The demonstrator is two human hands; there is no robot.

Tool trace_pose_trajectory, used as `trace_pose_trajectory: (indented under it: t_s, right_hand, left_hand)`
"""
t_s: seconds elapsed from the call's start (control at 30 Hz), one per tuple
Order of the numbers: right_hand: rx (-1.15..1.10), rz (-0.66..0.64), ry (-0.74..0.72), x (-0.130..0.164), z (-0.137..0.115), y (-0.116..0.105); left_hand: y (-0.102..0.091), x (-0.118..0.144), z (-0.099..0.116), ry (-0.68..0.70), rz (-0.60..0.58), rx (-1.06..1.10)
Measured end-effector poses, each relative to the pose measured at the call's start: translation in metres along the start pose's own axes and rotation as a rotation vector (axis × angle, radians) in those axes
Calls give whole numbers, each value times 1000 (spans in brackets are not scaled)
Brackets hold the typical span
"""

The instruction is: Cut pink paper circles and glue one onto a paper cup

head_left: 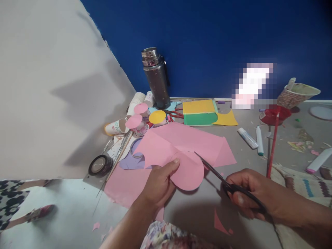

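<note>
My left hand (162, 181) grips a sheet of pink paper (193, 136), its thumb lying on a partly cut round piece. The circle's lower edge is free, while its top still joins the sheet. In my right hand (249, 193) is a pair of black-handled scissors (214, 171), whose blades reach the paper at the circle's upper right. Beneath the left hand lies another pink sheet (127, 183). Small pink scraps (220, 223) rest on the table near my lap.
Paper cups with pink and yellow discs (157, 118) stand behind the sheet, by a dark steel flask (157, 81). Black tape (100, 165) sits at the left edge. Green and yellow paper (199, 112), markers (259, 140), a red stick (273, 145) and a patterned cup (295, 95) lie rightward.
</note>
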State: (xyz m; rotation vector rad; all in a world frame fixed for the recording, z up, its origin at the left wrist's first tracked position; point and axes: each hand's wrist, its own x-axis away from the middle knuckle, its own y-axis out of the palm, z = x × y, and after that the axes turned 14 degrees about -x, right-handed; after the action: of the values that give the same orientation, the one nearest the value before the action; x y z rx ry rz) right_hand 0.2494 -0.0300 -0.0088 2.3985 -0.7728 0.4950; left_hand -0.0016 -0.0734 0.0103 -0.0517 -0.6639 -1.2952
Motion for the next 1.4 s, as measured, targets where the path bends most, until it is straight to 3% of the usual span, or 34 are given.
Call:
trace_pose_trajectory:
  t_s: [1.4]
  right_hand:
    - [32, -20, 110, -1, 3, -3]
  left_hand:
    - [-25, -1, 2, 54, -305, -115]
